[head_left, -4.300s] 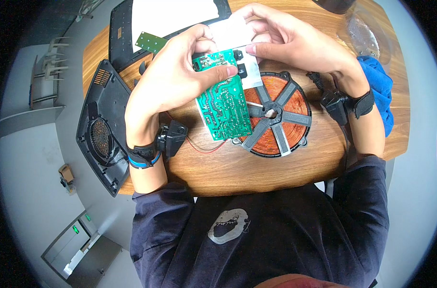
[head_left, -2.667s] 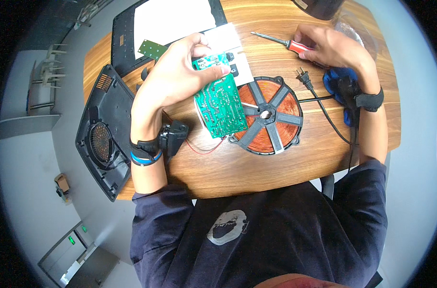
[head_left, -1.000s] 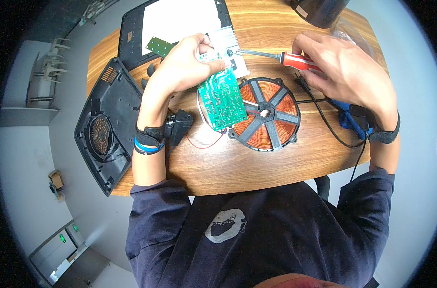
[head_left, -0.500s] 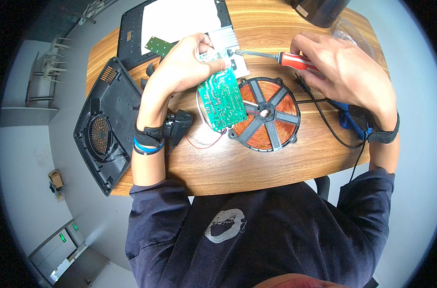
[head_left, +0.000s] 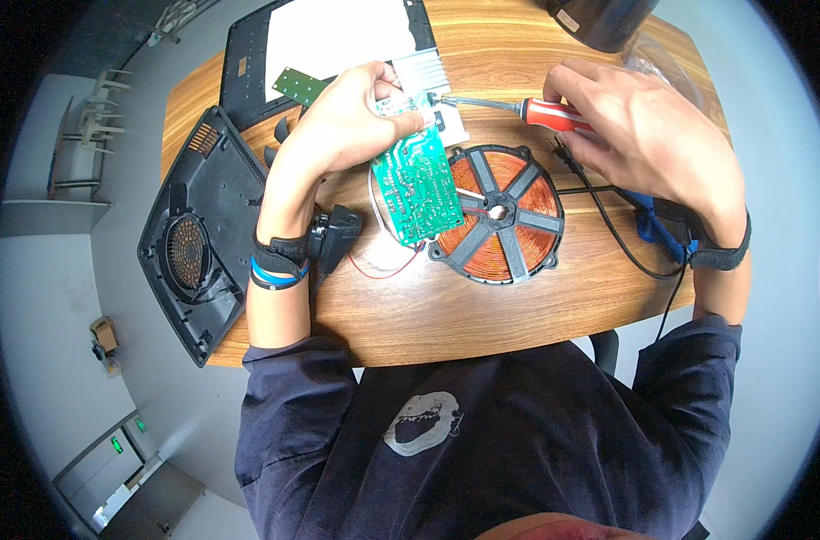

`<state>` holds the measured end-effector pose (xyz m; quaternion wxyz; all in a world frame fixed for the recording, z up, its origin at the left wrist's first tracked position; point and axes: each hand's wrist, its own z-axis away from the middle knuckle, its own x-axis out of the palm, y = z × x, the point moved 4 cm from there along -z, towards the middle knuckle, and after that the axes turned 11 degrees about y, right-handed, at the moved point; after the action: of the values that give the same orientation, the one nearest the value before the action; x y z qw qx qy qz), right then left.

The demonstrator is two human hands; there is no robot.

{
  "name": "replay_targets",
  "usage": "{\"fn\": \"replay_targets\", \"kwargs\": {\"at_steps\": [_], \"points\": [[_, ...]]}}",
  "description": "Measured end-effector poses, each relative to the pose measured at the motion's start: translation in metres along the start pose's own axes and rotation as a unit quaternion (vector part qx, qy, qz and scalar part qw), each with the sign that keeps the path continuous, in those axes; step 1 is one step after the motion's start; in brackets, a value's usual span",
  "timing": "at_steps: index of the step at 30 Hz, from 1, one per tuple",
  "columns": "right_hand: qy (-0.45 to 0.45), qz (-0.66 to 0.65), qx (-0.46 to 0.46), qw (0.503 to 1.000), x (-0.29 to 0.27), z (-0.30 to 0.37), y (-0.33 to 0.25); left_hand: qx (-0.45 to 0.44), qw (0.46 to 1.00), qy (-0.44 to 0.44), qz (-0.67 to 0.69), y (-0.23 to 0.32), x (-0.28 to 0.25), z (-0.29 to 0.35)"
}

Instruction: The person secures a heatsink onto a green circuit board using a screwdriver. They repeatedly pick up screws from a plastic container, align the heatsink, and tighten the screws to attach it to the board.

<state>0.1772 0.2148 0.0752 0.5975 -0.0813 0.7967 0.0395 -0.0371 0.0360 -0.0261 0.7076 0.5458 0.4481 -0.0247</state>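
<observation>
My left hand (head_left: pixel 365 117) is closed on a green circuit board (head_left: pixel 421 189), with the thumb on its upper edge. A finned metal heat sink (head_left: pixel 419 74) stands out at the board's far end. In my right hand (head_left: pixel 630 126) is a screwdriver (head_left: pixel 554 115) with a red and white handle, lying almost level. Its tip meets the small dark part beside the heat sink; the exact contact is too small to make out. Just right of the board lies a round copper coil (head_left: pixel 543 216) on a black spoked frame, partly overlapped by the board.
A black plastic housing (head_left: pixel 225 288) with a round vent lies at the left. Behind are a black panel with a white sheet (head_left: pixel 338 40) and a small green board (head_left: pixel 297 87). A black cable (head_left: pixel 608 225) runs at the right. A dark container (head_left: pixel 599 20) stands at the back.
</observation>
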Motion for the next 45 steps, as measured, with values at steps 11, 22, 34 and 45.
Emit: {"fn": "replay_targets", "kwargs": {"at_steps": [11, 22, 34, 45], "points": [[-0.013, 0.014, 0.014, 1.000, -0.010, -0.007, -0.008, 0.001, 1.000, 0.000, 0.016, -0.004, 0.002, -0.001], [0.079, 0.009, -0.049, 0.996, -0.031, -0.028, -0.021, -0.005, 1.000, 0.008, -0.006, 0.005, -0.002, 0.003], [0.136, -0.092, -0.022, 0.986, -0.046, -0.042, -0.026, -0.006, 1.000, 0.018, -0.015, 0.004, 0.000, 0.004], [0.060, -0.004, 0.024, 0.998, -0.048, -0.040, -0.022, -0.008, 0.999, 0.030, -0.041, -0.008, 0.006, 0.000]]}}
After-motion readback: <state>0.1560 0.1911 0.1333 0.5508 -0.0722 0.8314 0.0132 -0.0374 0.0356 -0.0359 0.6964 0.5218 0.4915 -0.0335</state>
